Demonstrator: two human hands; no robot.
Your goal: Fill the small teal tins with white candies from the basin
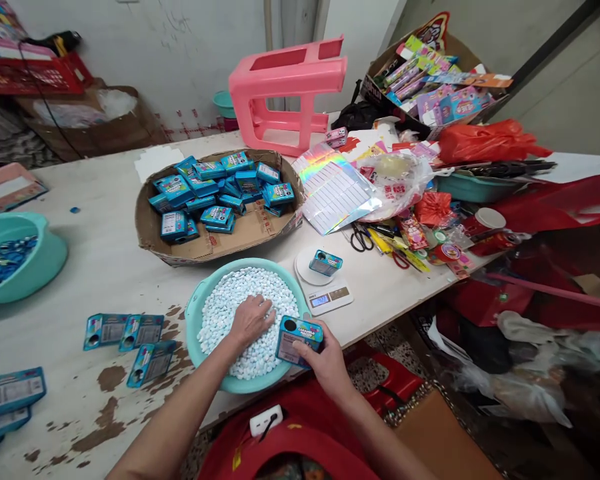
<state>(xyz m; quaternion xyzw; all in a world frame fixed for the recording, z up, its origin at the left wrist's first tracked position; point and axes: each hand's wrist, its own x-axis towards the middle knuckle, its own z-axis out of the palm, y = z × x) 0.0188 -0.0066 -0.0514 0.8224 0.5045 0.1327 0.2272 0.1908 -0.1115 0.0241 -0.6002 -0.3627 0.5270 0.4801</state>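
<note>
My left hand (253, 321) rests on small pale candies (225, 300) in a turquoise basin (194, 320). Its fingers are slightly apart and bent down, with the tips partly among the candies. Over the basin's right rim, my right hand (325, 360) grips a blue candy box (297, 340) between thumb and fingers, its printed side facing me. Just beyond that hand, a similar blue box (326, 262) lies on a small white digital scale (325, 300) with a lit display.
A cut-down cardboard box (240, 233) of blue boxes stands behind the basin. Several more blue boxes (105, 331) lie at left, near another turquoise basin (50, 247) of shiny blue pieces. Scissors (361, 239), label sheets (337, 190) and a pink stool (280, 80) sit farther back.
</note>
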